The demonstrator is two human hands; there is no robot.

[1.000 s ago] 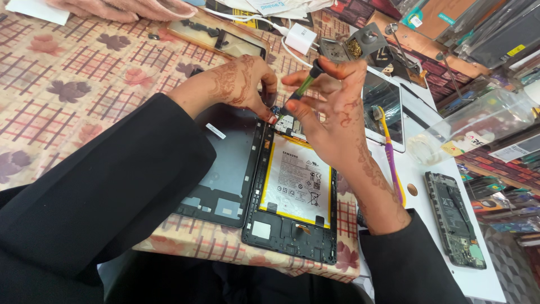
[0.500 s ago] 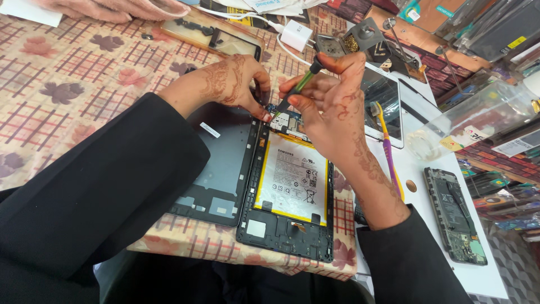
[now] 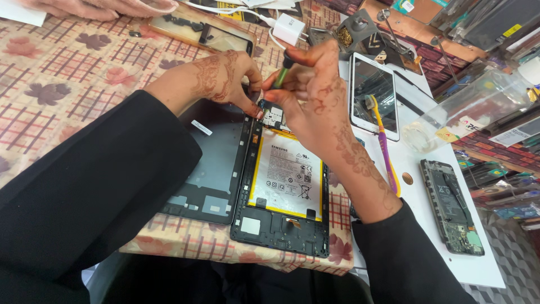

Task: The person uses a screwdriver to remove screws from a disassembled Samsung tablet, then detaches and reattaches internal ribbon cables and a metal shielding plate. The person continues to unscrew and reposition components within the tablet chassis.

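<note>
An opened tablet (image 3: pixel 281 225) lies on the patterned cloth, its white, yellow-edged battery (image 3: pixel 287 171) exposed. The detached dark back cover (image 3: pixel 211 163) lies just left of it. My right hand (image 3: pixel 315 98) grips a green-handled screwdriver (image 3: pixel 281 72), tip down on the circuit board (image 3: pixel 274 117) at the tablet's top edge. My left hand (image 3: pixel 222 79) rests on the tablet's top left corner, fingertips pressing beside the board. Both forearms wear black sleeves.
A white phone (image 3: pixel 374 93) and a yellow-purple toothbrush (image 3: pixel 385 149) lie to the right, with an opened phone frame (image 3: pixel 453 205) beyond. A white charger (image 3: pixel 289 28), another framed device (image 3: pixel 208 34) and tools crowd the back. Another person's hand (image 3: pixel 101 7) rests at the top left.
The view has shifted slightly. My right hand has turned the screwdriver more upright over the board, and my left hand has stayed at the tablet's top corner.
</note>
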